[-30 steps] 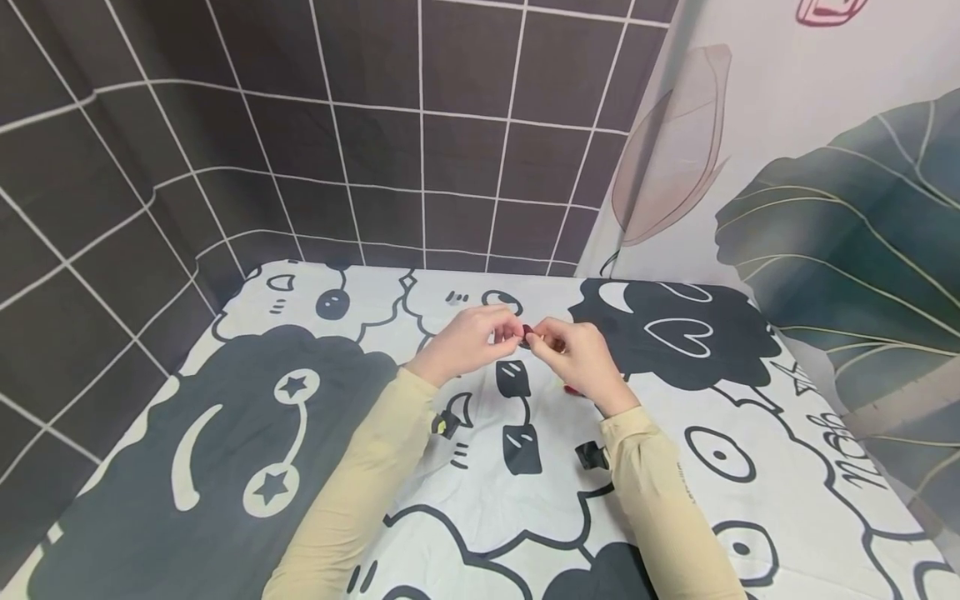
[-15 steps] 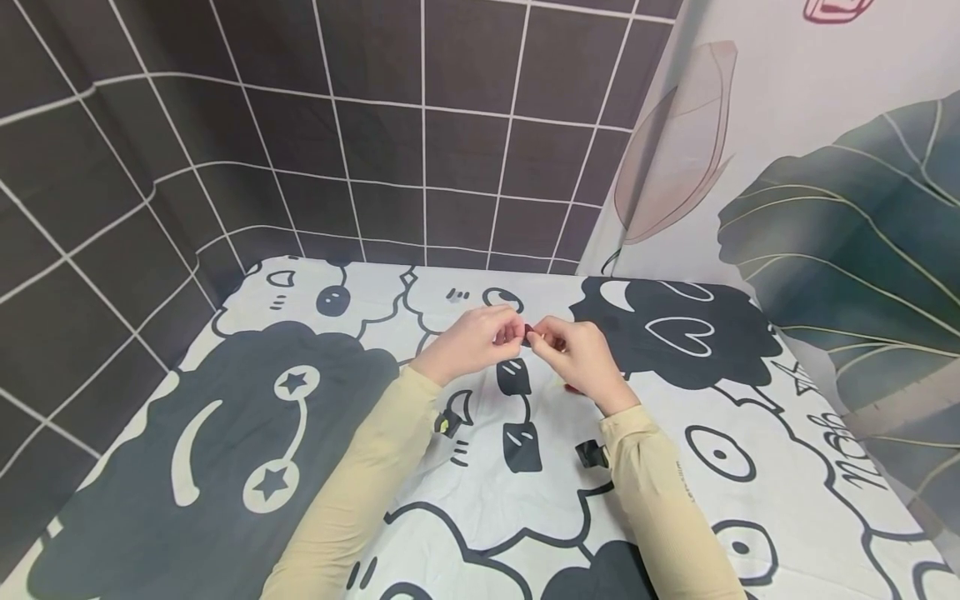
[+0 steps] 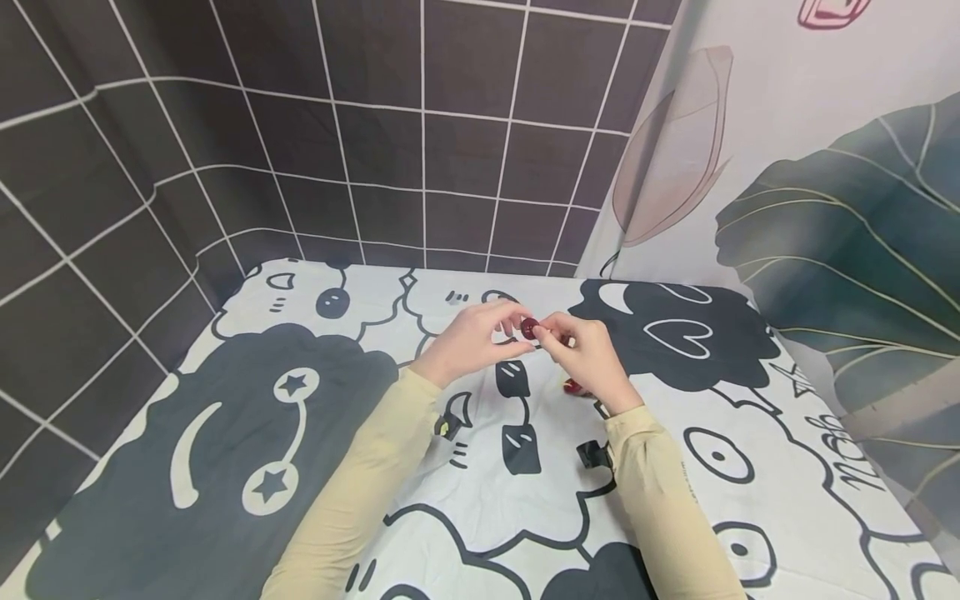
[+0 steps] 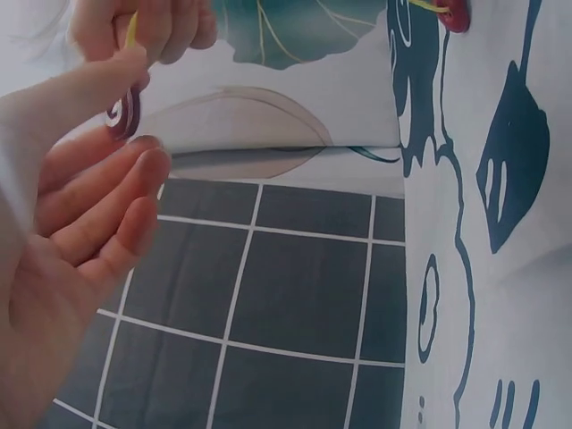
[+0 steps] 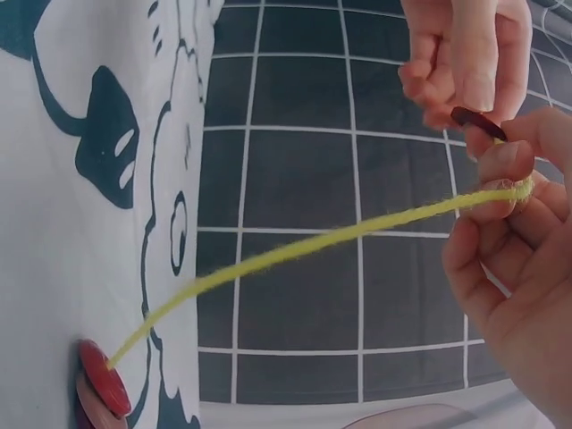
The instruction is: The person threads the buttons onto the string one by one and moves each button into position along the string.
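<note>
1. Near the centre of the head view, a dark red button [image 3: 529,328] is pinched between the left hand [image 3: 474,337] and right hand [image 3: 585,354].
2. Only the right wrist view shows yellow yarn [image 5: 313,239] running from the right fingers to red buttons [image 5: 100,386] lying on the patterned cloth [image 3: 450,500].

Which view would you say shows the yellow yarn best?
The right wrist view: the yarn runs whole from a red button on the cloth to the right hand. The left wrist view shows only short bits; the head view hides it.
</note>
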Action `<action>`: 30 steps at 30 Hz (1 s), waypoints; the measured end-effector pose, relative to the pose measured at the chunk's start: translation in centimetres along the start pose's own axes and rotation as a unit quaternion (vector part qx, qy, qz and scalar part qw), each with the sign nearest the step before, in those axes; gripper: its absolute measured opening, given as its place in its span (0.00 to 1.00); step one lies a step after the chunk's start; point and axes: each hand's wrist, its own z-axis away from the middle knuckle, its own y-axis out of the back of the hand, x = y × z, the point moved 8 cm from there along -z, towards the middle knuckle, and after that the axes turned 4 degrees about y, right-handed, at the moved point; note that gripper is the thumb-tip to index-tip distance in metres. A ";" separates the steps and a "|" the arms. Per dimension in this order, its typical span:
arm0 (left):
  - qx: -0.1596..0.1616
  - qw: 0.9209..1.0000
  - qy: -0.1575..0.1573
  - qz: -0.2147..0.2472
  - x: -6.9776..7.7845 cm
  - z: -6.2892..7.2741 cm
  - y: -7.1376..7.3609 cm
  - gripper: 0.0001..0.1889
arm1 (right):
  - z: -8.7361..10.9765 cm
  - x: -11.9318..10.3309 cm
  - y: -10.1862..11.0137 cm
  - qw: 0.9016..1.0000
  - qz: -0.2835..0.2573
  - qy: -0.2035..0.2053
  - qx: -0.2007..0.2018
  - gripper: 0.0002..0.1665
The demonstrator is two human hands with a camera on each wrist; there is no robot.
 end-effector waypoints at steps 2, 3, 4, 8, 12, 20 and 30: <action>0.004 1.000 -0.004 -0.005 0.1 0.0 0.0 0.18 | -0.1 0.1 -0.1 1.000 -0.012 -0.007 -0.010 0.07; 0.006 1.000 -0.004 -0.008 0.1 0.0 0.1 0.17 | -0.1 0.1 -0.2 1.000 -0.020 -0.010 -0.016 0.08; 0.007 1.000 -0.004 -0.009 0.1 0.1 0.1 0.17 | -0.1 0.2 -0.3 0.999 -0.028 -0.013 -0.023 0.08; 0.015 1.000 0.002 -0.005 -0.1 0.0 0.3 0.18 | 0.0 0.7 -0.8 0.996 -0.061 -0.024 -0.056 0.08; 0.011 1.000 0.006 0.015 -0.2 0.1 0.3 0.19 | 0.2 1.1 -0.8 0.995 -0.075 -0.031 -0.064 0.08; -0.005 0.999 0.004 0.033 0.0 0.1 0.1 0.22 | 0.2 1.2 -0.8 0.994 -0.085 -0.035 -0.055 0.07; -0.007 1.000 -0.007 0.022 0.1 0.1 0.0 0.21 | 0.1 1.1 -0.8 0.995 -0.081 -0.030 -0.051 0.06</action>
